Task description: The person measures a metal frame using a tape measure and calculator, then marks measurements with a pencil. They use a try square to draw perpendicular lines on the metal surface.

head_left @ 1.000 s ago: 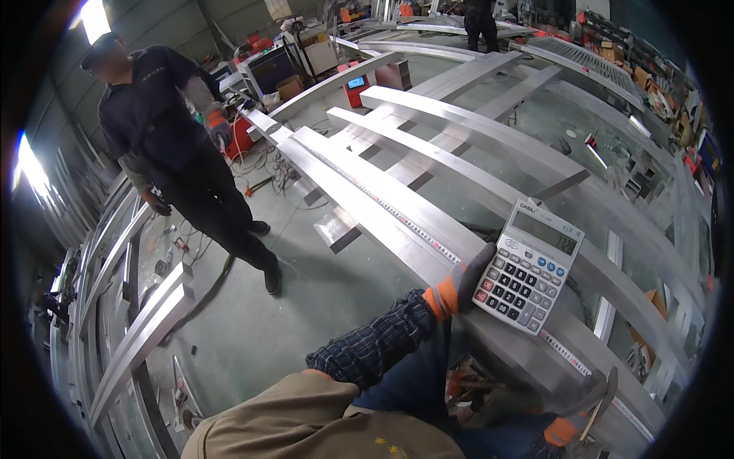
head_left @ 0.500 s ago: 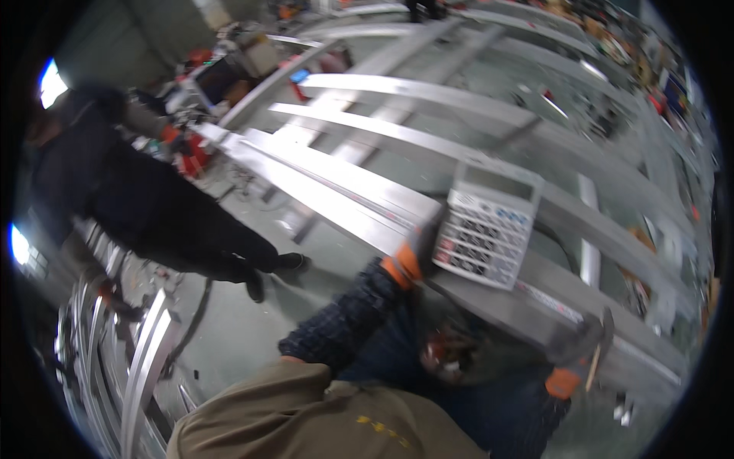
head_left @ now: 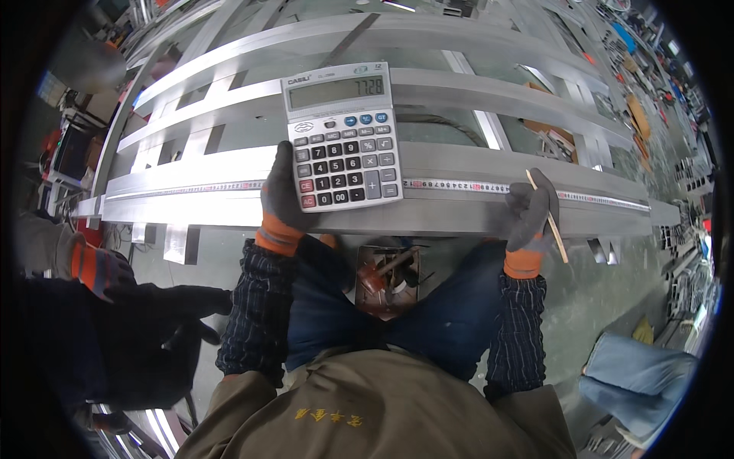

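My left hand [head_left: 284, 197], in a grey glove with an orange cuff, grips the left edge of a white calculator [head_left: 358, 208]. The calculator faces me, with digits on its display, and hides part of the metal bars behind it. A similar glove covers my right hand [head_left: 529, 214], whose fingers are curled around a thin pencil-like wooden stick [head_left: 559, 237]. That hand is at the near silver metal bars [head_left: 199, 206]; whether it rests on them I cannot tell. Along the bars runs a tape measure [head_left: 451, 186], stretched out to both sides of the calculator.
More long bars [head_left: 451, 88] lie beyond, over cross pieces. Between my legs, a box [head_left: 388, 306] holds tools. A co-worker's gloved hand [head_left: 107, 271] is at the left. Another person's blue jeans [head_left: 638, 379] show at lower right. Metal pieces [head_left: 688, 268] lie along the right.
My view has swung left to right and now faces the bars squarely. The calculator stays in my left hand, the stick in my right. The co-worker now appears closer at lower left.
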### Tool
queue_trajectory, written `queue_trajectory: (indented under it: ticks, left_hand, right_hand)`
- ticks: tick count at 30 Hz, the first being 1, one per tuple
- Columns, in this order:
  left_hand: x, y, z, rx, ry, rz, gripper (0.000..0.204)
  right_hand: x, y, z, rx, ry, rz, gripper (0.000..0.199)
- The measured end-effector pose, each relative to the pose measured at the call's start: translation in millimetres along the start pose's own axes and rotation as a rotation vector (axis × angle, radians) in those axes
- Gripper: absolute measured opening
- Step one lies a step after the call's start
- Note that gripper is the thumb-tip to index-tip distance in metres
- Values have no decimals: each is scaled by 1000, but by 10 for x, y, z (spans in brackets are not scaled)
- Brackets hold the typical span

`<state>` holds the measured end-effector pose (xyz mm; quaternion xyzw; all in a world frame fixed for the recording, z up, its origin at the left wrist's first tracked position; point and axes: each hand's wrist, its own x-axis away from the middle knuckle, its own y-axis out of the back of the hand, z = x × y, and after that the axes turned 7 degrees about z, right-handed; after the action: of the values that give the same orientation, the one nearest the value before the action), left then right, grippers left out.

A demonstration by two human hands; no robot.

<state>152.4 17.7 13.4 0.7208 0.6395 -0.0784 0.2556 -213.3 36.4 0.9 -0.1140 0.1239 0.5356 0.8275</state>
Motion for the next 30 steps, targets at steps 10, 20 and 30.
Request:
queue_trajectory:
  ticks: [10, 20, 30]
  left_hand:
    - [40, -12, 240, 785, 218, -73, 52]
    - [20, 9, 44, -339, -174, -70, 47]
    - [-13, 17, 261, 952, 391, -124, 54]
  right_hand:
    - [-21, 23, -188, 71, 15, -27, 46]
    - [-42, 15, -177, 75, 245, 82, 69]
    - [19, -22, -30, 148, 115, 62, 78]
